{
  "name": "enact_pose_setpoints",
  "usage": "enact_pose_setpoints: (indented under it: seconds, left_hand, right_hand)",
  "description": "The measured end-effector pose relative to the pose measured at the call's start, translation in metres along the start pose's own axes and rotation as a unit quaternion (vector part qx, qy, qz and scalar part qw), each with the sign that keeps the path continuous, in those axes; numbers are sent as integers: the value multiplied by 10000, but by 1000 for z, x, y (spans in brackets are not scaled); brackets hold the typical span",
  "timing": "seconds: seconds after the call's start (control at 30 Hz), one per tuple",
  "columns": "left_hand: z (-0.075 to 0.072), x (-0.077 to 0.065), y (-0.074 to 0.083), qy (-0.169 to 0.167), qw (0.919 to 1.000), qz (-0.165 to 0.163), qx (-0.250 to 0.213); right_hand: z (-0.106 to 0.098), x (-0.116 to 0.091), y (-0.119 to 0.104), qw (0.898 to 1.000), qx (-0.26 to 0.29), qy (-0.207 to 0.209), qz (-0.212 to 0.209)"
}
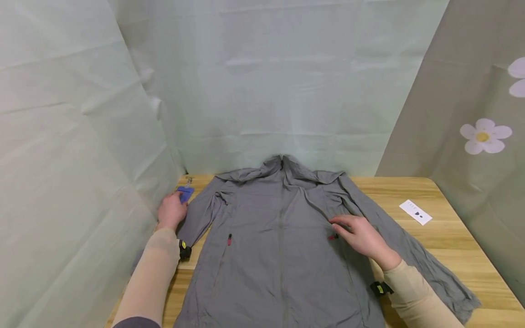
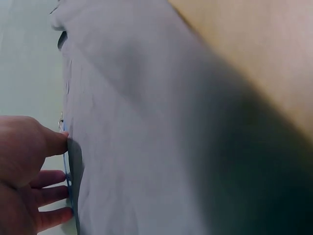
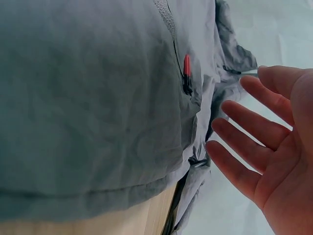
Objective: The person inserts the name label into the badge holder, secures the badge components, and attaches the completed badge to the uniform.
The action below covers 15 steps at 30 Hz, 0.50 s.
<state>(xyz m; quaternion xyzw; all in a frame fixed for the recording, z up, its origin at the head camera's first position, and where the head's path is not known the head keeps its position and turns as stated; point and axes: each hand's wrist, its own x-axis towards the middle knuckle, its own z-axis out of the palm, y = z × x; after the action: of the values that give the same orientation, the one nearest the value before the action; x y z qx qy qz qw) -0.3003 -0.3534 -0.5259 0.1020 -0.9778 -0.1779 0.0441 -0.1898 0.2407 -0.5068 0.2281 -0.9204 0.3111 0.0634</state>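
A grey zip-up jacket [image 1: 254,255] lies spread front up on the wooden table, its collar toward the back wall. At the table's far left corner my left hand [image 1: 171,210] holds a blue badge holder [image 1: 186,193] by its near edge, thumb and fingertips at its rim. The metal clip [image 1: 189,181] of the holder points to the back. My right hand [image 1: 361,237] hovers over the jacket's right-hand side with fingers loosely spread and nothing in them. Close to it is a red zipper pull [image 3: 187,66] on the jacket pocket.
A white card [image 1: 415,212] with dark marks lies on the table [image 1: 455,237] to the right of the jacket's sleeve [image 1: 426,264]. Pale fabric walls [image 1: 279,91] stand close behind and beside the table. A second red zipper pull [image 1: 229,240] is on the jacket's left-hand pocket.
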Motion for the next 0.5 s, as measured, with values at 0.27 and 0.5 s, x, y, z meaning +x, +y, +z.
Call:
enact_pose_setpoints:
  seconds: [0.27, 0.5]
  left_hand:
    - [-3, -1, 3, -175, 9997, 23, 188]
    - [-5, -1, 4, -310, 9993, -20, 201]
  right_hand:
    - [1, 0, 1, 10000, -33, 7, -53]
    - [0, -1, 1, 10000, -13, -24, -19]
